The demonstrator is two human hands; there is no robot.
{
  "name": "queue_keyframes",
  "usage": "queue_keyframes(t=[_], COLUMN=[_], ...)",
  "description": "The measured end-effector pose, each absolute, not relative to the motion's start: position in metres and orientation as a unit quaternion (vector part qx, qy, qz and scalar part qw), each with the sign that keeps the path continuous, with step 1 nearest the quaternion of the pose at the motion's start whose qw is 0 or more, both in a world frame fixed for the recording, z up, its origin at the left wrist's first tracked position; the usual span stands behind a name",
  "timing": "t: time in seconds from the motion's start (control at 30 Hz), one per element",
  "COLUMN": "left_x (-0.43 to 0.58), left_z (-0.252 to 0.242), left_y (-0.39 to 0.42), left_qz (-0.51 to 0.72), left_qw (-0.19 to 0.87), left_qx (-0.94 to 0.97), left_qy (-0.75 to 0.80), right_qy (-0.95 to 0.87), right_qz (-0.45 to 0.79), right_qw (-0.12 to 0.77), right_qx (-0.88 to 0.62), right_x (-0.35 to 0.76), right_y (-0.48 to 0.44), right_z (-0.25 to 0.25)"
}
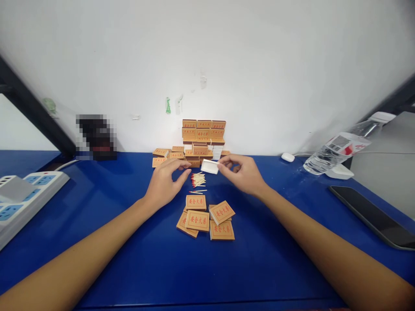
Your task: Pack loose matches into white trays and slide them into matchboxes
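Note:
My right hand (241,173) pinches the right end of a small white matchbox tray (210,166), held tilted above the blue table. Opposite it, my left hand (168,179) has its thumb and fingers apart with nothing between them. Below the tray lies a pile of red-tipped matches (198,180), and two or so loose matches (198,191) rest nearer me. Several orange matchboxes (197,220) are loosely heaped in front. Behind the hands, more matchboxes form a stack (202,133) against the wall, with others lying at its left foot (177,155).
A white power strip (35,194) lies at the left. On the right are a tilted clear bottle (340,149), a white earphone case (288,157), a white block (339,172) and a dark phone (372,216). A blurred dark object (100,138) stands back left.

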State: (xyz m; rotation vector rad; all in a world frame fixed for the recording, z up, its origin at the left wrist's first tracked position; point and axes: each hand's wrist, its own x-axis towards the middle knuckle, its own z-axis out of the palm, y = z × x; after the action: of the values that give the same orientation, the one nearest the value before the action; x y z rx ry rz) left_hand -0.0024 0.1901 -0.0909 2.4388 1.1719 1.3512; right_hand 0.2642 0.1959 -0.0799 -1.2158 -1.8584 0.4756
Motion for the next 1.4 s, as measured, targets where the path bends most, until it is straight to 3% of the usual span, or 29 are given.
queue_keyframes(t=[0.27, 0.47, 0.57, 0.7, 0.83, 1.23, 1.4], left_x=[-0.004, -0.004, -0.004, -0.001, 0.004, 0.009, 0.001], left_z=[-0.094, -0.095, -0.093, -0.085, -0.075, -0.077, -0.078], left_y=[0.186, 0.188, 0.188, 0.184, 0.171, 0.160, 0.173], left_qz=[0.397, 0.363, 0.352, 0.371, 0.392, 0.401, 0.429], left_qw=[0.074, 0.091, 0.100, 0.106, 0.139, 0.127, 0.081], left_qx=[0.819, 0.838, 0.848, 0.836, 0.829, 0.846, 0.827], left_qy=[0.407, 0.397, 0.385, 0.391, 0.375, 0.326, 0.353], right_qy=[-0.732, -0.735, -0.783, -0.841, -0.855, -0.824, -0.722], right_qz=[0.307, 0.199, 0.171, 0.333, 0.344, 0.275, 0.350], right_qw=[0.245, 0.182, 0.154, 0.042, -0.006, 0.247, 0.405], right_qx=[-0.557, -0.622, -0.577, -0.423, -0.387, -0.430, -0.439], right_x=[0.356, 0.379, 0.352, 0.302, 0.278, 0.265, 0.254], right_y=[0.227, 0.225, 0.208, 0.174, 0.156, 0.164, 0.170], right_z=[-0.063, -0.049, -0.037, -0.026, -0.026, -0.044, -0.063])
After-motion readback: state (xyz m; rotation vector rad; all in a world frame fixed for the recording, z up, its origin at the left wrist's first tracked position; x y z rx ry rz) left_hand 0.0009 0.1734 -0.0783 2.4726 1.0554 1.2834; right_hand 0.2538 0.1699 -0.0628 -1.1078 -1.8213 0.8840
